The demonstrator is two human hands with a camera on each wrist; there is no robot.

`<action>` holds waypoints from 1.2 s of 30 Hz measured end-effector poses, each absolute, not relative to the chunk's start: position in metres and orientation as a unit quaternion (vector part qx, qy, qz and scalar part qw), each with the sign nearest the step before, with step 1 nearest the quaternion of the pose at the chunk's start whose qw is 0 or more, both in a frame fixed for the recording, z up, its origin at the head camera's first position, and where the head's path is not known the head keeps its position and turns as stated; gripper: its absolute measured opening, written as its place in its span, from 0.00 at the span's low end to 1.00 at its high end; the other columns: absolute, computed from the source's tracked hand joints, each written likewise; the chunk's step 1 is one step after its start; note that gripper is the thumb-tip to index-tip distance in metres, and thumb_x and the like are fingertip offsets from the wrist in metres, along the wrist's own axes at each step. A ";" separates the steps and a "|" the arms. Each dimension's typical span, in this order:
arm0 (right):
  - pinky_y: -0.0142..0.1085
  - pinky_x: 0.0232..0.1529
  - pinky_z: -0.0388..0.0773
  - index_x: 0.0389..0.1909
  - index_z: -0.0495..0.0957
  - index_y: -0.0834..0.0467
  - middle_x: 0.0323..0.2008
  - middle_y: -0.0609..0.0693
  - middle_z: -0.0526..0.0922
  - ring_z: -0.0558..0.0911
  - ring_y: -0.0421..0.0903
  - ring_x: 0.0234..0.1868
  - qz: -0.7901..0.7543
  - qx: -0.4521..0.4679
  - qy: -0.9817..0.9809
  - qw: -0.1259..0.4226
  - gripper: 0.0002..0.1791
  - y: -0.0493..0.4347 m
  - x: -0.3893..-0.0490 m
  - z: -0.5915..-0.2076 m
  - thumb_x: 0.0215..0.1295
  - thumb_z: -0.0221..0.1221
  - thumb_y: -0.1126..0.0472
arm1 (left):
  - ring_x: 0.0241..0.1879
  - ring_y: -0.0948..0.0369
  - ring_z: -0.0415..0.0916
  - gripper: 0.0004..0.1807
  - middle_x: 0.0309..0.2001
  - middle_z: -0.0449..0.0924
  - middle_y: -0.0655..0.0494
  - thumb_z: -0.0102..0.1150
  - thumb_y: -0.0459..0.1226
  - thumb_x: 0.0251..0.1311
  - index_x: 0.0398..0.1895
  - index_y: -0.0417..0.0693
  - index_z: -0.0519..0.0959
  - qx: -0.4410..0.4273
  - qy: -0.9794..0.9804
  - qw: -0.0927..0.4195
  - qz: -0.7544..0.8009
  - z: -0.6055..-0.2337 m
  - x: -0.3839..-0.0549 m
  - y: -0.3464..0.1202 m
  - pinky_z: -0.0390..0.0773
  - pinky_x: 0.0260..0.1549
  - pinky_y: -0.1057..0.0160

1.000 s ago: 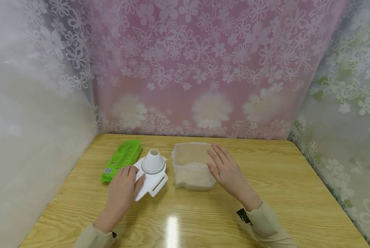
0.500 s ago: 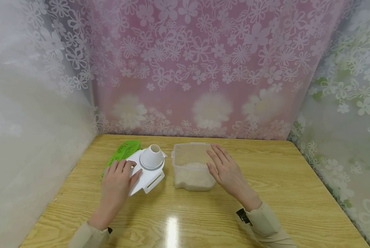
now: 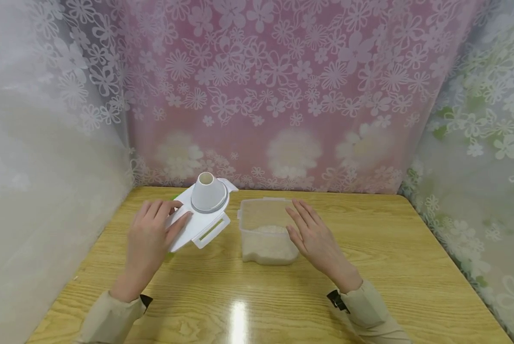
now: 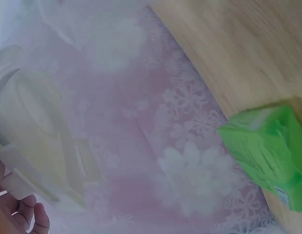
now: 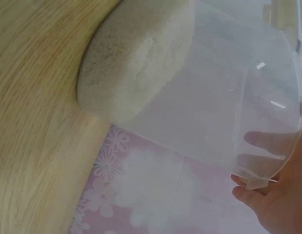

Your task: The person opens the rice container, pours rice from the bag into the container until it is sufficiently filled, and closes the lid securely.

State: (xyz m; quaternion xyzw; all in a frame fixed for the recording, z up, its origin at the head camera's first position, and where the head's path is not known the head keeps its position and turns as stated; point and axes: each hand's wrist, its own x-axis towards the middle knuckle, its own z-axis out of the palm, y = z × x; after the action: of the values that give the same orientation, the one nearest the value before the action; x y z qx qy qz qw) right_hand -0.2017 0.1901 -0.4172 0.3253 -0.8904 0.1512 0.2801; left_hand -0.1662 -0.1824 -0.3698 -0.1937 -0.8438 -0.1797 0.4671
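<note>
My left hand (image 3: 151, 234) grips the near-left edge of a white lid (image 3: 188, 217) with side clips and a cone-shaped cup (image 3: 208, 193) standing on it. The lid hangs tilted above the left part of the table; its underside (image 4: 38, 122) shows in the left wrist view. To its right stands a clear plastic box (image 3: 261, 210), open at the top, with pale grainy contents (image 3: 270, 246) that slope inside. My right hand (image 3: 319, 243) lies against the box's right side, fingers fairly straight at the rim. Through the clear wall, fingers (image 5: 268, 141) show in the right wrist view.
Behind the lid lies a green plastic package (image 4: 268, 151), almost wholly hidden in the head view. The wooden table (image 3: 394, 248) ends at a pink floral curtain (image 3: 278, 95) at the back, with pale curtains on both sides.
My left hand has lifted the lid with its cup and carried it leftward, away from the box, over the green package. The right hand and box have stayed in place.
</note>
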 end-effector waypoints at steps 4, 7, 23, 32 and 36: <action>0.54 0.71 0.64 0.71 0.68 0.65 0.73 0.66 0.65 0.64 0.61 0.74 0.165 0.323 -0.892 0.270 0.32 0.189 -0.201 -0.417 0.83 0.39 0.45 | 0.31 0.50 0.71 0.14 0.30 0.79 0.49 0.72 0.43 0.58 0.37 0.42 0.83 -0.217 -0.837 0.456 -0.209 -0.364 -0.177 -0.171 0.73 0.32 0.53; 0.54 0.71 0.63 0.74 0.64 0.63 0.74 0.64 0.64 0.62 0.61 0.74 0.191 0.317 -0.893 0.256 0.30 0.187 -0.201 -0.417 0.82 0.44 0.48 | 0.31 0.51 0.71 0.14 0.31 0.81 0.50 0.72 0.44 0.58 0.38 0.43 0.83 -0.233 -0.832 0.447 -0.233 -0.364 -0.186 -0.160 0.74 0.33 0.53; 0.61 0.71 0.59 0.81 0.49 0.57 0.78 0.58 0.58 0.60 0.61 0.76 0.356 0.275 -0.862 0.235 0.41 0.187 -0.203 -0.408 0.73 0.59 0.61 | 0.30 0.56 0.66 0.12 0.32 0.82 0.56 0.76 0.45 0.54 0.37 0.49 0.86 -0.301 -0.832 0.394 -0.249 -0.367 -0.217 -0.114 0.70 0.33 0.58; 0.62 0.70 0.59 0.79 0.56 0.54 0.75 0.57 0.65 0.64 0.60 0.74 0.399 0.257 -0.846 0.243 0.34 0.196 -0.202 -0.399 0.76 0.54 0.63 | 0.33 0.56 0.69 0.12 0.34 0.84 0.58 0.75 0.46 0.54 0.38 0.52 0.87 -0.349 -0.825 0.366 -0.250 -0.368 -0.234 -0.092 0.72 0.36 0.58; 0.62 0.70 0.60 0.78 0.59 0.55 0.71 0.56 0.70 0.66 0.59 0.73 0.406 0.258 -0.844 0.239 0.31 0.199 -0.203 -0.397 0.77 0.53 0.64 | 0.36 0.56 0.71 0.13 0.35 0.84 0.59 0.75 0.46 0.54 0.40 0.53 0.87 -0.365 -0.823 0.355 -0.253 -0.367 -0.240 -0.082 0.72 0.38 0.57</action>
State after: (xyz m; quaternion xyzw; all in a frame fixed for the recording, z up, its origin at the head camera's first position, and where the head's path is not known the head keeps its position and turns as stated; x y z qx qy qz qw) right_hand -0.2032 0.1991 -0.3972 0.2576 -0.8436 0.4063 0.2387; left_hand -0.2398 -0.0822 -0.3666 -0.3650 -0.8229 -0.2525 0.3548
